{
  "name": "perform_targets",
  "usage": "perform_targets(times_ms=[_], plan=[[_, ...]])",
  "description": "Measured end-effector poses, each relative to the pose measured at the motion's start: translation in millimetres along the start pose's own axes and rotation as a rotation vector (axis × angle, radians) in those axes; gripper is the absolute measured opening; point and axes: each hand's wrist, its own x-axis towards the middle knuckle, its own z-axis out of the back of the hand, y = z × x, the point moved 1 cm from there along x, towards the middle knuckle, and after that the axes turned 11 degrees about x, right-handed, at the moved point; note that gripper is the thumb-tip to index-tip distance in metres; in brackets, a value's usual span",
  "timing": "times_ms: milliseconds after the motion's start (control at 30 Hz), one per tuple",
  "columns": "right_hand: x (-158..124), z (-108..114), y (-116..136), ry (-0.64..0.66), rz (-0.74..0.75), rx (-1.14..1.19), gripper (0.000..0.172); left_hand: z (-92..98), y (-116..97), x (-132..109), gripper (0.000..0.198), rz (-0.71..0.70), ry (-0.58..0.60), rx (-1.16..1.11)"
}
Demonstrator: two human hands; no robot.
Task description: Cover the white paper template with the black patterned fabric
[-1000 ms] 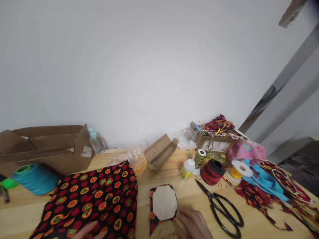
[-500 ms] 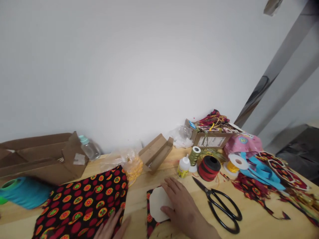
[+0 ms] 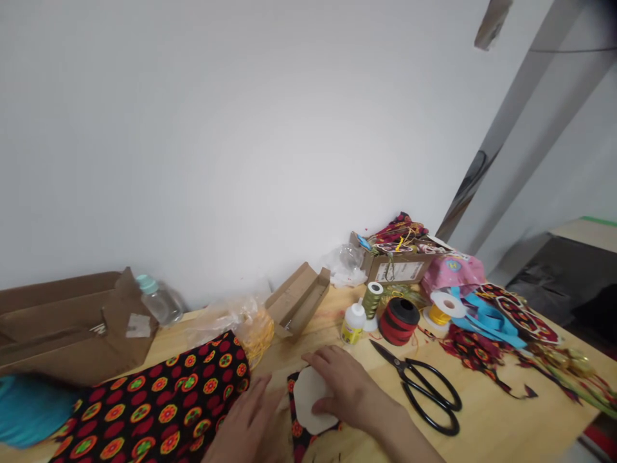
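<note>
My right hand (image 3: 348, 387) lies flat with fingers spread on a white rounded card piece (image 3: 308, 402), which rests on a small scrap of black fabric with red and orange circles (image 3: 295, 429). My left hand (image 3: 248, 421) lies open on the wooden table just left of that scrap, beside the edge of a large sheet of the same patterned fabric (image 3: 159, 405). Black scissors (image 3: 424, 389) lie to the right of my right hand.
Glue bottle (image 3: 353, 323), green thread spool (image 3: 371, 301), red cord reel (image 3: 400, 319), yellow spool (image 3: 441, 310), blue ribbon (image 3: 482, 316) and fabric scraps crowd the right. Open cardboard boxes (image 3: 299, 299) (image 3: 72, 325), a plastic bottle (image 3: 157, 299) and a teal spool (image 3: 29, 408) stand behind and left.
My right hand moved up onto the white card piece. My left hand slid right, off the large fabric toward the scrap. The view panned right.
</note>
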Motion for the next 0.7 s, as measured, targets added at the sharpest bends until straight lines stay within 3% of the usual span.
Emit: perform_targets(times_ms=[100,200,300,400,567,700], plan=[[-7.2,-3.9,-5.8,-0.125,0.042,0.022,0.061,-5.6,-3.6,12.6,0.053,0.008,-0.004,-0.053],[-23.9,-13.4,-16.5,-0.253,0.046,0.017,0.058,-28.4,-8.8,11.6,0.055,0.035,-0.009,-0.083],[-42.6,-26.7,-28.5,-0.281,0.059,-0.042,0.058,-54.7,-13.6,2.7,0.068,0.039,0.028,-0.102],[-53.3,-37.6,-37.4,-0.273,0.130,-0.142,0.060,-69.4,-15.5,-4.0,0.072,0.019,0.044,-0.094],[-51.8,-40.2,-41.8,-0.269,0.159,-0.176,0.059,-72.2,-11.4,-4.6,0.070,0.003,0.022,-0.099],[-50.5,-37.7,-41.1,-0.291,0.188,-0.168,0.058,-67.9,-6.9,-3.2,0.058,0.016,-0.066,-0.099]])
